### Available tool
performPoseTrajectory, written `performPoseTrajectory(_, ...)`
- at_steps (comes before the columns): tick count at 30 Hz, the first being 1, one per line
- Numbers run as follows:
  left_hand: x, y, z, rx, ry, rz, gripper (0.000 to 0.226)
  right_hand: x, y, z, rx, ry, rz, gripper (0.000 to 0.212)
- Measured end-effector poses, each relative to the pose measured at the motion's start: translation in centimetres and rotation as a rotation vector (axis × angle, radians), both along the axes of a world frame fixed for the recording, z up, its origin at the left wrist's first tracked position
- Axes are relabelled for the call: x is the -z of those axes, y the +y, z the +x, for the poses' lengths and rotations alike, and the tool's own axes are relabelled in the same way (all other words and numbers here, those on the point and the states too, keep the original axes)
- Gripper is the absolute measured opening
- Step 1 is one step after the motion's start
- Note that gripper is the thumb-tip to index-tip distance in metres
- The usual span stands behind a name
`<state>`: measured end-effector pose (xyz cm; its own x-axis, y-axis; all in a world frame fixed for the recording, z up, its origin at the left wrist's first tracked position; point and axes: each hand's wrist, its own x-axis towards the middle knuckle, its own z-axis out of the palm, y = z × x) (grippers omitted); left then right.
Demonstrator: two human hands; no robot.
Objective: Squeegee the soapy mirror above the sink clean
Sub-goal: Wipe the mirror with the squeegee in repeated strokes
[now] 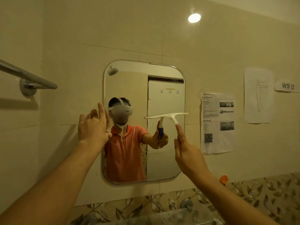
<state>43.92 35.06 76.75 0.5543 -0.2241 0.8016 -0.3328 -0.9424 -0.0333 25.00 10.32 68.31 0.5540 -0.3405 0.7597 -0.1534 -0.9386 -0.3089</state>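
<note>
A rounded rectangular mirror (165, 159) hangs on the tiled wall. A white soapy patch with a drip (121, 127) sits on its left-centre. My right hand (186, 150) grips the handle of a white squeegee (172, 116), index finger stretched along the neck. Its blade lies level against the glass at mid-height on the right half. My left hand (92, 125) is raised at the mirror's left edge, fingers straight, fingertips at or near the wall and frame; contact cannot be told.
A metal towel bar (27, 75) juts from the left wall. Paper sheets (217, 122) and a "WS 12" label (287, 86) are stuck right of the mirror. An orange cap (224, 179) and taps (186, 204) sit below, over a leaf-patterned tile band.
</note>
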Motion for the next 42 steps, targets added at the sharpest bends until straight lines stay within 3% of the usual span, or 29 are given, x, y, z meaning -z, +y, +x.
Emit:
performPoseTrajectory(3,0.0,0.0,0.0,-0.006,0.004,0.008,0.127,-1.5,0.7,-0.5,-0.040,-0.033,0.034,0.064)
performPoseTrajectory(8,0.0,-0.1,0.1,-0.022,-0.003,0.019,0.128,-10.0,1.2,0.1,-0.051,-0.272,0.083,0.059)
performPoseTrajectory(14,0.0,0.0,0.1,-0.015,-0.001,0.016,0.129,-16.3,2.3,1.5,0.035,-0.220,0.129,0.056)
performPoseTrajectory(27,0.3,0.0,0.6,-0.002,0.000,0.015,0.129,0.4,7.9,3.7,0.045,-0.172,0.320,0.068)
performPoseTrajectory(32,0.3,0.1,0.3,-0.010,-0.010,0.026,0.127,2.9,8.3,3.0,-0.080,-0.178,0.340,0.066)
performPoseTrajectory(37,0.3,0.1,0.4,-0.010,0.002,0.019,0.128,-4.1,8.0,2.0,-0.185,-0.280,0.179,0.061)
performPoseTrajectory(42,0.8,0.5,0.2,0.028,-0.016,-0.017,0.127,-13.9,9.9,4.2,-0.173,-0.263,-0.031,0.059)
